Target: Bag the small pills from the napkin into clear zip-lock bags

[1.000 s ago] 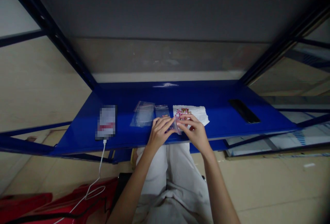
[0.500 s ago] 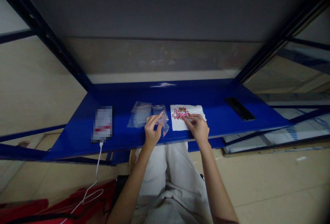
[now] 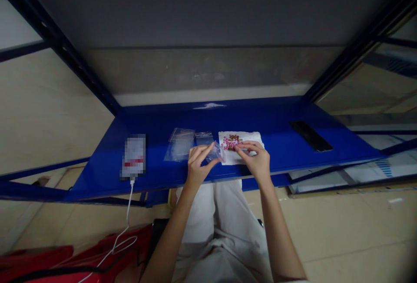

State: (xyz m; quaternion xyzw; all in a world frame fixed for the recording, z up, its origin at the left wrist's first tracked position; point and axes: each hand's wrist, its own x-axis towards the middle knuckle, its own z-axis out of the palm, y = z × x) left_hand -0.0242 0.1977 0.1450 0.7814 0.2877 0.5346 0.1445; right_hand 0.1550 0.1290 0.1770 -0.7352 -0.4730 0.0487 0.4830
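Note:
My left hand (image 3: 199, 163) pinches a small clear plastic bag (image 3: 219, 152) between thumb and fingers, its far end reaching over the left edge of a white paper sheet (image 3: 231, 159). On the paper lies a pile of pink pills (image 3: 227, 144) mixed with brownish-green capsules (image 3: 233, 137). My right hand (image 3: 256, 157) is at the right side of this pile, thumb and index fingertip pressed together. Whatever sits between those fingertips is too small to make out. Behind and left of my left hand are more flat clear bags (image 3: 180, 144) and another zip bag (image 3: 203, 138).
A blue shelf (image 3: 273, 118) with upright posts carries everything. A black phone (image 3: 312, 135) lies at the right. At the left is a blurred-out device (image 3: 134, 154) with a white cable (image 3: 128, 213) hanging over the front edge.
My left hand has brought the bag right, to the paper's edge, and the bag now points toward the pills. My right hand stays at the pile. The whole view has shifted slightly.

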